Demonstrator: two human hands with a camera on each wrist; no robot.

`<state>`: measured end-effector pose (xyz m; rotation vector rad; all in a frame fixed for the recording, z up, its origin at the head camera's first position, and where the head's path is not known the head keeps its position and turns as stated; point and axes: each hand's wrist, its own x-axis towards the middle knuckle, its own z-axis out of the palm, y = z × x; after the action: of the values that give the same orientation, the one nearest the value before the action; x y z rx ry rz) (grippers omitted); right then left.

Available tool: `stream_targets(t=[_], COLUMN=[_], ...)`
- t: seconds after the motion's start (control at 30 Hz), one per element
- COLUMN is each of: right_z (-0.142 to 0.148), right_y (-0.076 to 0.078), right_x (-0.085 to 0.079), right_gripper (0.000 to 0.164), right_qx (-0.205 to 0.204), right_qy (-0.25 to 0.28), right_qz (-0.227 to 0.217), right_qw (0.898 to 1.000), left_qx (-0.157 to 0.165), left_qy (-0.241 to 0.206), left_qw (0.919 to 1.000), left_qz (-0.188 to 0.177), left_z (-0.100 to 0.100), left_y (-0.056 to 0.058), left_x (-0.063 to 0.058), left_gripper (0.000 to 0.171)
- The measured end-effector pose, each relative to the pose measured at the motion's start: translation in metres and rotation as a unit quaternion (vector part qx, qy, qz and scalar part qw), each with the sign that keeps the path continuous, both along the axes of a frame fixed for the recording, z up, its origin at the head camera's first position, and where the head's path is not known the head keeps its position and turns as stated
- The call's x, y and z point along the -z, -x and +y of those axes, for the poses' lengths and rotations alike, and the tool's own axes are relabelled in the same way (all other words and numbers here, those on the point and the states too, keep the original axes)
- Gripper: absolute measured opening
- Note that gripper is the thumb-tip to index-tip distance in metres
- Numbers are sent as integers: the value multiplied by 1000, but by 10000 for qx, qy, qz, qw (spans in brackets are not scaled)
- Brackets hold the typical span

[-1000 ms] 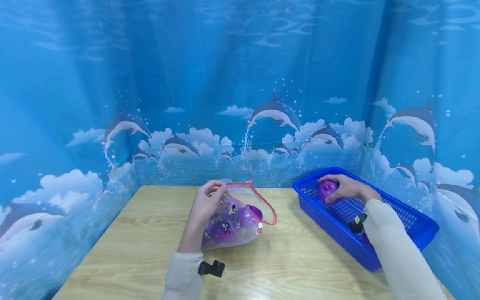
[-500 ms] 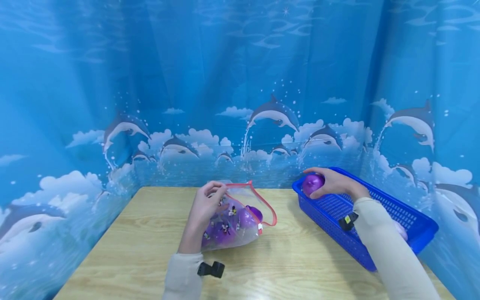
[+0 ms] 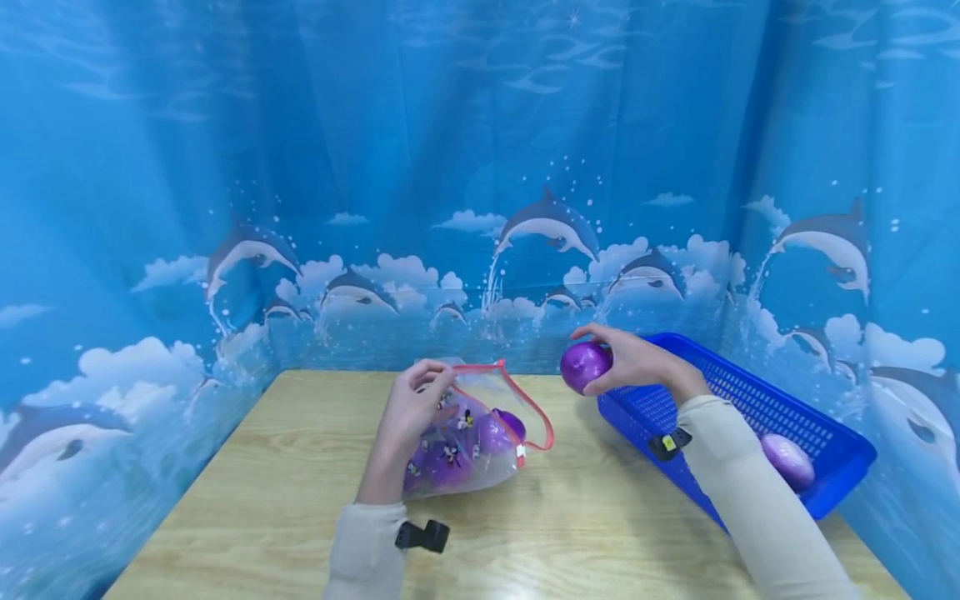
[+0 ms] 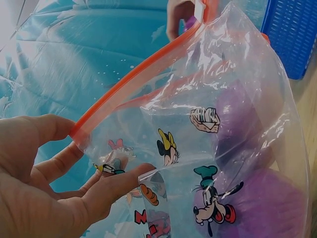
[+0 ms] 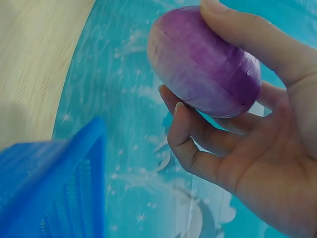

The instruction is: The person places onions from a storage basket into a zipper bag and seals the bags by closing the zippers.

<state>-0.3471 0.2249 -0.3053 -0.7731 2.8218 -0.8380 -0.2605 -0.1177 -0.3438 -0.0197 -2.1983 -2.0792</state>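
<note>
Bag (image 3: 491,481) pinched at its red rim (image 4: 119,88) by left hand (image 3: 408,408), purple lumps (image 3: 447,468) showing inside; next, aloft between bag and blue basket (image 3: 840,483), purple oval (image 3: 585,367) clamped in right hand (image 3: 633,360); farthest right, inside basket near its right end, paler oval (image 3: 789,463)

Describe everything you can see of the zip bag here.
The zip bag is clear, shiny and plastic-looking, printed with cartoon characters. A red-orange zip with a white slider edges its mouth, which gapes rightward in the head view. It rests on the table, holding rounded purple objects; the left grip pinches a corner of the zip edge.
</note>
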Motion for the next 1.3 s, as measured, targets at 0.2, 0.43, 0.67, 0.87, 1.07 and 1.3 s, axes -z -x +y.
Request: stream_targets(t=[0.2,0.43,0.67,0.87,1.07,1.3], right_z=[-21,-40,-55,-64,-69,-72], right_y=[-9,-20,-30,-36,-40,-48], right_x=[-4,-6,-9,-8,-9,-9], right_gripper=[80,77,76,75,76,77], right_qx=[-283,-612,-918,-1130,-1182,-1144], right_qy=[157,198,322,343,378,470], right_qz=[69,266,273,299,439,482], right_qw=[9995,9976,9949,9926,9913,9912], left_qx=[40,37,32,58,64,48], left_qy=[-33,11,40,28,28,70], left_qw=[10000,10000,10000,10000,10000,10000], left_qz=[16,35,62,39,36,50], left_z=[0,1,1,3,3,4], left_y=[0,-1,0,-1,-1,-1], left_x=[0,0,1,0,0,0], left_gripper=[26,25,26,25,25,25])
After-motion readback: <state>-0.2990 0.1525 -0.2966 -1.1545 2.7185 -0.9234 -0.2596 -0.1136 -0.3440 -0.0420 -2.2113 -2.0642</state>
